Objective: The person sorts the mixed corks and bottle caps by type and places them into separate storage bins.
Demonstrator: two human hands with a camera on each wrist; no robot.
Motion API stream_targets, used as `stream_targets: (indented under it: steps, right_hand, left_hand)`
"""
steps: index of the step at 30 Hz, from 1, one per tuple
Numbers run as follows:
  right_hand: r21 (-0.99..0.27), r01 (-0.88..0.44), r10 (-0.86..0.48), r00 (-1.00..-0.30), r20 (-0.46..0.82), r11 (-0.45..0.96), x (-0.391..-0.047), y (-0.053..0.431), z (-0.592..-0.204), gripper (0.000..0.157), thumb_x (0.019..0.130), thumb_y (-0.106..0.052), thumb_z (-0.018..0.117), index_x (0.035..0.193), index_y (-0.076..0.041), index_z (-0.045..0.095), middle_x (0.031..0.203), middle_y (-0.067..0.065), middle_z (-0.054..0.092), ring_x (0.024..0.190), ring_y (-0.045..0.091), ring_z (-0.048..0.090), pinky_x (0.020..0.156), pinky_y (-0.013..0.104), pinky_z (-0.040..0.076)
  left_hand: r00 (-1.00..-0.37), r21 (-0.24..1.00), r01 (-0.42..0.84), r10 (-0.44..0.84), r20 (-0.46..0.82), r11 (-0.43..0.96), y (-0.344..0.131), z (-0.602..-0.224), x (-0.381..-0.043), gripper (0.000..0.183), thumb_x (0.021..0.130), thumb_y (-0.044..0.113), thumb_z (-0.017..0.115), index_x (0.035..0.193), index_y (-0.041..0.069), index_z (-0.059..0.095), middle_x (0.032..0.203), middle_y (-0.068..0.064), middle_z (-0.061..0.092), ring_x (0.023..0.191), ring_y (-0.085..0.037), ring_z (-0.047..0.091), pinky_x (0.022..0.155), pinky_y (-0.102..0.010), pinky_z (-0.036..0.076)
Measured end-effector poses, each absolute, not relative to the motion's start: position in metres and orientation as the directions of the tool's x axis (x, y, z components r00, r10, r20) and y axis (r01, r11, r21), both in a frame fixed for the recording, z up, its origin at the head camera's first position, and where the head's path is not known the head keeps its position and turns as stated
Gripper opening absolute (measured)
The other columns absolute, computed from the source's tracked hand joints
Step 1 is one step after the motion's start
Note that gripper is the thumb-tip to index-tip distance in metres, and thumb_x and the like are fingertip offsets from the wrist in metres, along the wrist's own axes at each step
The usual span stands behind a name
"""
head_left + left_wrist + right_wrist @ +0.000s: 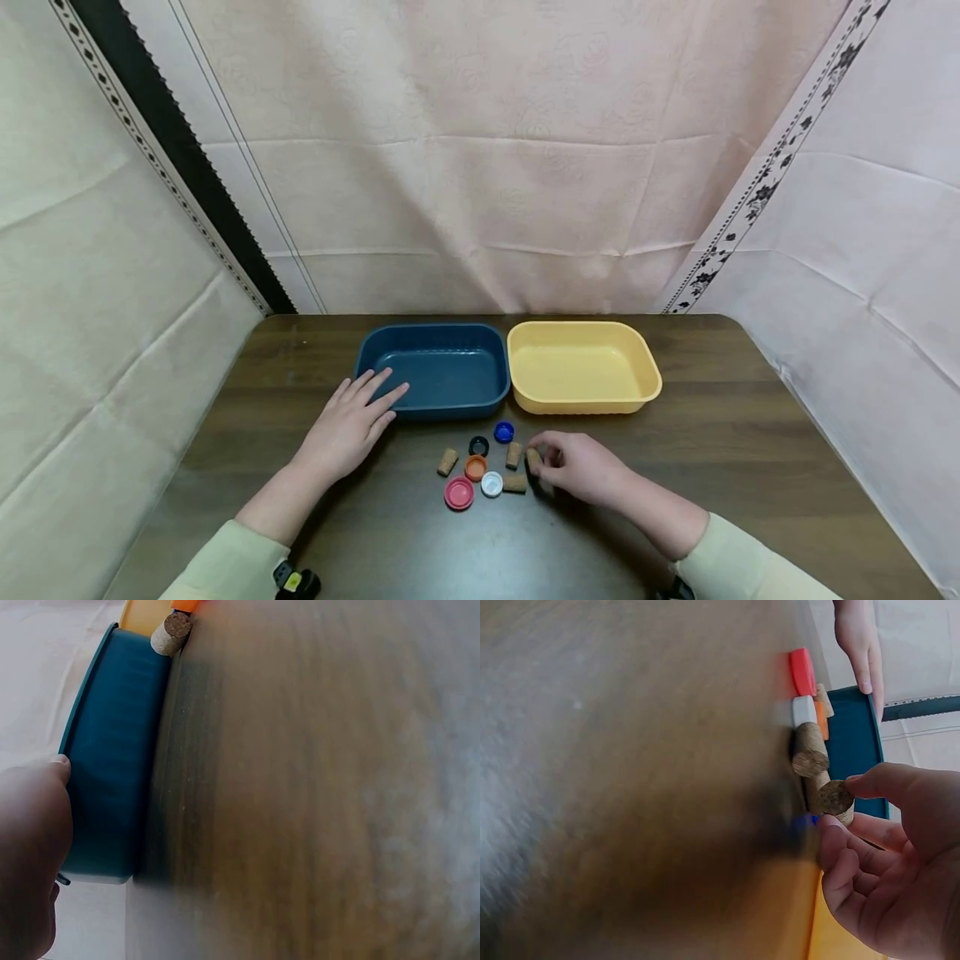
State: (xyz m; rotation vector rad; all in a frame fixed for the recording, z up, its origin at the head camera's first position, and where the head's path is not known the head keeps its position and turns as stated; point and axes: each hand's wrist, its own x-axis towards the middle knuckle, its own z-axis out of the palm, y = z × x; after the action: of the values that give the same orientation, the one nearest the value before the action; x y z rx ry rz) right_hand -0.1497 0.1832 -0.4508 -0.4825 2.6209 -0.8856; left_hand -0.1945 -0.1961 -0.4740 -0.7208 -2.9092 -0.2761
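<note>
- Tan cork (pixel 835 797) in the right hand (pixel 581 469), thumb and fingertips nearly together around it; spot well in from the table's (pixel 750 467) right edge.
- Likely light, firm, dry, hardly fragile; best pinched across its round side.
- Loose caps (pixel 459 493) and other corks (pixel 515 484) near it.
- Left hand (pixel 347 427): fingers straight over the blue tray's (pixel 450 412) rim.
- Yellow tray (pixel 585 407) alongside, both by the far edge.
- Wood-grain surface, faint sheen; pale cloth (pixel 525 208) behind and at both sides.
</note>
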Motion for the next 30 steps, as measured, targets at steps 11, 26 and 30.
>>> stream_targets:
  steps: [11,26,30]
  right_hand:
    - [-0.615,-0.203,-0.375,-0.913,-0.163,0.762,-0.160,0.186,-0.425,0.032,0.092,-0.022,0.071,0.123,-0.014,0.067,0.083,-0.007,0.061,0.072,0.012,0.057,0.063,0.029,0.051]
    - [-0.614,-0.258,-0.411,-0.904,-0.121,0.746,-0.181,0.181,-0.404,0.031,0.092,-0.019,0.069,0.122,-0.011,0.067,0.086,-0.005,0.062,0.075,0.014,0.057,0.065,0.029,0.052]
    - [-0.626,-0.211,-0.398,-0.901,-0.174,0.751,-0.192,0.177,-0.398,0.031,0.093,-0.019,0.068,0.124,-0.011,0.067,0.087,-0.002,0.063,0.070,0.016,0.060,0.063,0.030,0.054]
  left_hand:
    - [-0.876,0.128,0.474,0.451,0.170,0.871,-0.198,-0.471,-0.189,0.052,0.102,0.038,0.055,0.152,0.032,0.041,0.161,-0.006,0.029,0.149,-0.034,0.021,0.118,-0.058,0.016]
    - [-0.875,0.102,0.471,0.450,0.182,0.876,-0.198,-0.473,-0.192,0.051,0.101,0.039,0.057,0.150,0.033,0.044,0.160,-0.005,0.032,0.147,-0.033,0.025,0.118,-0.057,0.018]
    - [-0.864,0.101,0.490,0.467,0.189,0.866,-0.197,-0.474,-0.194,0.050,0.102,0.037,0.055,0.150,0.033,0.044,0.160,-0.004,0.032,0.147,-0.032,0.026,0.119,-0.055,0.017]
